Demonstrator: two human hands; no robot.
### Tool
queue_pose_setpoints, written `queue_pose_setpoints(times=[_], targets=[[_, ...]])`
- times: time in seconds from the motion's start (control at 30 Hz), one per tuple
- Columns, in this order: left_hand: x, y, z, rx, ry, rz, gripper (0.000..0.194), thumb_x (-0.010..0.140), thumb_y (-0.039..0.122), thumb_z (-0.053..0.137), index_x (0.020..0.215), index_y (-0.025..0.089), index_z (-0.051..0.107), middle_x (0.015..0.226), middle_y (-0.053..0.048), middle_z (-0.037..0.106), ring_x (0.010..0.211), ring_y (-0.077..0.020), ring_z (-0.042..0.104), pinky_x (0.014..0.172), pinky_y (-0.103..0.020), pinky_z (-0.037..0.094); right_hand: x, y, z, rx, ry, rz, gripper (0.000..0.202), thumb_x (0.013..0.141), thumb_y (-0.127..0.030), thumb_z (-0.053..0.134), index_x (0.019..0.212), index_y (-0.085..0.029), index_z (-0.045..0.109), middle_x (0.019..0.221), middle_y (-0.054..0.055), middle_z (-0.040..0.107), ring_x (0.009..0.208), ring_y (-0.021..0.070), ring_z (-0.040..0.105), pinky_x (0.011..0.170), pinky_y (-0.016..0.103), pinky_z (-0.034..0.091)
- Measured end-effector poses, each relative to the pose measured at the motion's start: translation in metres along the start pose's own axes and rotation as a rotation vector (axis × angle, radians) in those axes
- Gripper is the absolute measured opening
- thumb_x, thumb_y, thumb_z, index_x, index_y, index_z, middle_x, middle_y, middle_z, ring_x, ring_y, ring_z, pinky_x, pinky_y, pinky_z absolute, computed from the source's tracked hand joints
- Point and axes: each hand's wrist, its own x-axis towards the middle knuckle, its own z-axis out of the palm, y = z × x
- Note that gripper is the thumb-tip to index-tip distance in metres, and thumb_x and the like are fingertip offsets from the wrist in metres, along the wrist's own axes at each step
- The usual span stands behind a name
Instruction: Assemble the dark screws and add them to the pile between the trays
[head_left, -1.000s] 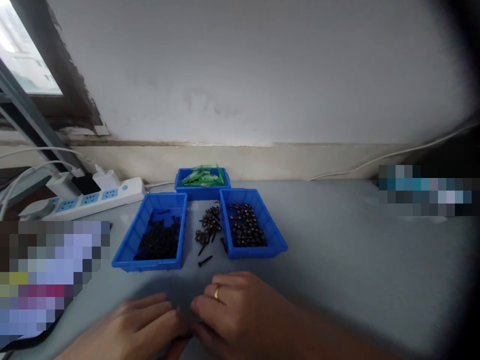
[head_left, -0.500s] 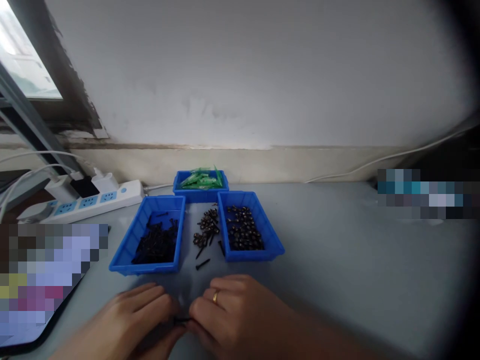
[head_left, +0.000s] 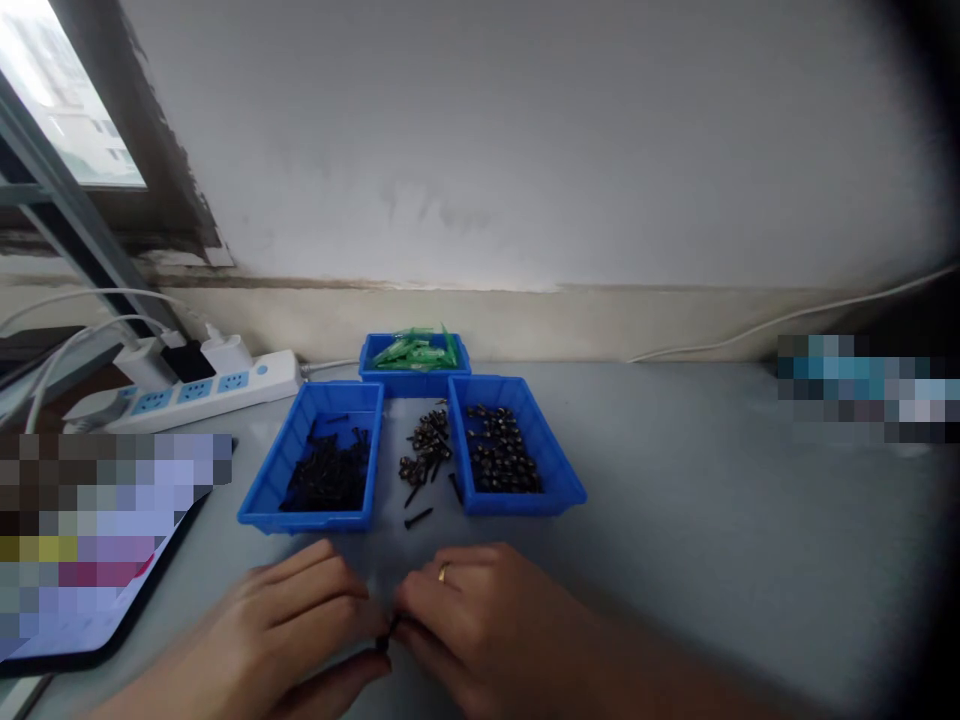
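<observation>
A black screw (head_left: 392, 630) is held between my two hands at the bottom middle. My left hand (head_left: 307, 625) pinches its dark lower end between thumb and fingers. The other end is in the pinch of my right hand (head_left: 480, 620), which wears a ring. Beyond my hands, a loose black screw (head_left: 418, 518) lies on the table. Past it is a small pile of screws with brownish, shiny parts on them (head_left: 429, 440). The left blue bin (head_left: 307, 520) contains many black screws (head_left: 330, 472); the right blue bin (head_left: 517, 503) contains shiny dark pieces (head_left: 504, 455).
A smaller blue bin (head_left: 416, 380) with green plastic packets (head_left: 416, 350) stands at the back by the wall. On the left are a white power strip (head_left: 202, 395) with plugged-in chargers and a tablet-like device (head_left: 112, 560) with a blurred screen. A white cable (head_left: 750, 330) runs along the right wall.
The screw has turned from nearly level to slanted, its left end now lower. My left fingers have opened slightly around it. The whole view has shifted a little.
</observation>
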Motion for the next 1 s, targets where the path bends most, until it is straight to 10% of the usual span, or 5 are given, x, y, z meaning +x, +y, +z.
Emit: queue_pose_setpoints(times=[0.5,1.0], targets=[[-0.003,0.003,0.003,0.051,0.048,0.035,0.020,0.101,0.022,0.036,0.098,0.024,0.057,0.074,0.003,0.066,0.069,-0.0130,0.066,0.056,-0.023,0.048,0.002,0.001,-0.001,-0.041,-0.012,-0.020,0.014,0.090,-0.019,0.057,0.076,-0.016,0.056,0.066,-0.001,0.061,0.061,0.0140,0.058,0.053,0.027,0.035],[0.006,0.006,0.004,-0.020,-0.107,-0.014,0.017,0.078,0.010,0.041,0.073,0.023,0.051,0.064,0.003,0.062,0.056,-0.0128,0.060,0.048,-0.022,0.044,-0.001,-0.004,0.005,-0.106,0.264,-0.232,0.030,0.096,-0.017,0.047,0.065,-0.017,0.051,0.055,-0.003,0.049,0.051,0.0109,0.042,0.048,0.029,0.028]])
